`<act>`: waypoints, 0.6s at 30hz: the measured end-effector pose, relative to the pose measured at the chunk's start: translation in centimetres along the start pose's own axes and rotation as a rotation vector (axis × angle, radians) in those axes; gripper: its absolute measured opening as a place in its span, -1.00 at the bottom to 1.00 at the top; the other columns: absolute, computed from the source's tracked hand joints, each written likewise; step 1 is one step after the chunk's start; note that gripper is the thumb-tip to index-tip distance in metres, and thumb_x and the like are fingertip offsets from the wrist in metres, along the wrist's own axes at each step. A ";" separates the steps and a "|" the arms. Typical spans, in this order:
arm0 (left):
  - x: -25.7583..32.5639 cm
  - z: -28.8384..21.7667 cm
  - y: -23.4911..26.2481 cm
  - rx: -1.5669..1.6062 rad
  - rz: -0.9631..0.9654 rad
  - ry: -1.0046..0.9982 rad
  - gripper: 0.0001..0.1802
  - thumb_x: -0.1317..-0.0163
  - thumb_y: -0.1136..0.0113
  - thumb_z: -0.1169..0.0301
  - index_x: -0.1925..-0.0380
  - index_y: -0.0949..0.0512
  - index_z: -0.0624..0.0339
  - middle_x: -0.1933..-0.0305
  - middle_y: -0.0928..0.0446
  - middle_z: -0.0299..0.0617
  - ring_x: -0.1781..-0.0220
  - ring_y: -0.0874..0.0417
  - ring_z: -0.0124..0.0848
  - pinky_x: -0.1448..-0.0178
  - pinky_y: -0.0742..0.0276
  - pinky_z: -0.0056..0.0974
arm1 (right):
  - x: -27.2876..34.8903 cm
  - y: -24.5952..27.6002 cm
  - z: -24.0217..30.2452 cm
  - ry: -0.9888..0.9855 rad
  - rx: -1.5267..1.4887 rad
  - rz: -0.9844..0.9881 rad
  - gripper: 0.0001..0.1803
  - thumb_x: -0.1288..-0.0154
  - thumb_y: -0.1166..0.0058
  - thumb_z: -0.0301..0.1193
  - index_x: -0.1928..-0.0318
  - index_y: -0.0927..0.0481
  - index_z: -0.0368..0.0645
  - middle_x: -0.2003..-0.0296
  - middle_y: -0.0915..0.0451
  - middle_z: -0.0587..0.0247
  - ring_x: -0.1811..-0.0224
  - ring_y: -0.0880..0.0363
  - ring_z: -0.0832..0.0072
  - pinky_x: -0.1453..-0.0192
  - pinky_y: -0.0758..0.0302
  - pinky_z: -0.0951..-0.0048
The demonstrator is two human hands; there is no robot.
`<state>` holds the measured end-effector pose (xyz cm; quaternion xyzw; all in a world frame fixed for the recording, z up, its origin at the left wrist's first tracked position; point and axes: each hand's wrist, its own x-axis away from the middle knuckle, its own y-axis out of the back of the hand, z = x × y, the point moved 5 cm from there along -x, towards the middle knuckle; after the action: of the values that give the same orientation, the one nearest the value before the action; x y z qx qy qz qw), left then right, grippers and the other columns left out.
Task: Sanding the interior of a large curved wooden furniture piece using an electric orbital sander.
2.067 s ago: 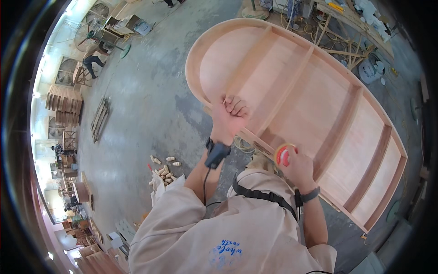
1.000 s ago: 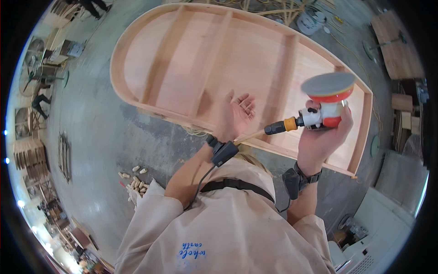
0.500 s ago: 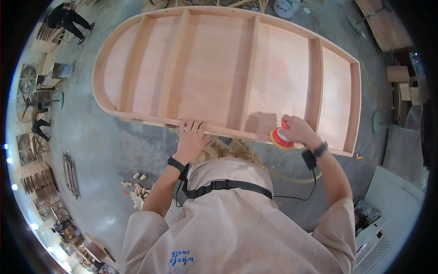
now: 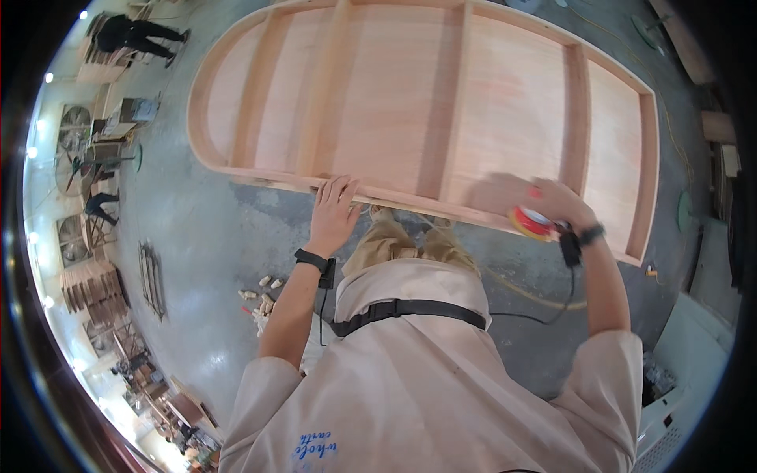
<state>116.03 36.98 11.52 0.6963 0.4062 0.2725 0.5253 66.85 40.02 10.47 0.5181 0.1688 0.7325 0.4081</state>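
Observation:
A large wooden frame panel (image 4: 386, 94), rounded at its left end and split by several cross ribs, lies in front of me. My left hand (image 4: 337, 211) rests on its near rim, fingers stretched out flat over the edge. Toward the right end of that rim, my right hand (image 4: 561, 203) is wrapped round a red hand sander (image 4: 527, 220) with a yellow pad edge. The sander's pad is at the near rim, tilted in view; exact contact is hard to make out. My fingers partly cover its top.
A yellowish hose (image 4: 536, 298) runs over the floor near my legs. Small pale pieces (image 4: 266, 296) lie in a pile on the floor at left. Farther left are stacked boards (image 4: 93, 285), floor fans and a person in dark clothes (image 4: 134, 35). A pale cabinet (image 4: 684, 339) stands at right.
The whole view has shifted, with the panel appearing farther right and higher. Along the rim, the sander has slid slightly right, and my left hand sits a little farther left.

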 end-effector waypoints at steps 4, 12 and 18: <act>1.9 5.3 1.3 -0.040 -0.063 0.102 -0.29 -0.36 -0.31 0.35 -0.50 -0.38 0.22 -0.57 -0.36 0.04 -0.69 -0.26 0.04 -0.75 -0.12 0.21 | 5.9 0.3 -1.8 -0.282 0.058 -0.318 -0.55 -0.31 -0.31 -0.11 -0.02 -0.67 -0.19 0.13 -0.75 -0.19 0.06 -0.77 -0.16 -0.04 -0.68 -0.11; 5.3 19.5 1.9 -0.189 -0.047 0.191 -0.16 -0.33 -0.35 0.31 -0.59 -0.29 0.18 -0.68 -0.24 0.02 -0.76 -0.17 0.02 -0.78 -0.05 0.24 | 0.9 -6.7 24.0 0.083 0.120 -0.555 -0.48 -0.28 -0.41 -0.12 -0.15 -0.64 -0.11 -0.02 -0.60 -0.06 0.20 -0.77 -0.02 0.22 -0.75 0.04; 4.8 32.2 7.1 -0.233 -0.142 0.087 -0.40 -0.23 -0.47 0.35 -0.26 -0.51 0.15 -0.36 -0.50 -0.07 -0.53 -0.42 -0.03 -0.68 -0.22 0.24 | -8.6 -7.9 42.9 0.337 0.192 -0.410 -0.46 -0.26 -0.41 -0.13 -0.15 -0.64 -0.14 0.02 -0.64 -0.04 0.05 -0.78 0.07 0.10 -0.74 0.04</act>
<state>146.47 23.80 8.42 0.5875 0.4424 0.3100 0.6025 109.78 30.66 17.22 0.3803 0.4040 0.6912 0.4630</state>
